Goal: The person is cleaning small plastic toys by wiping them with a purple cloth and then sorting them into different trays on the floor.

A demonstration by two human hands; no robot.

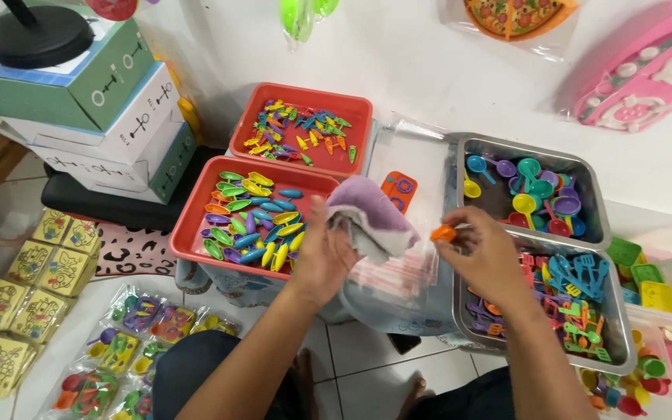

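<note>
Orange piece (pixel 443 232) sits pinched in right hand (pixel 485 257) fingertips; left hand (pixel 322 260) clamps bag (pixel 394 280) and cloth (pixel 371 218). Best hold the mouth wide, drop it straight.

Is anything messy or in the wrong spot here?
One thing: an orange toy piece lies alone on the white surface between the red trays and the metal trays, outside any tray. The other loose toys sit sorted inside them.
</note>
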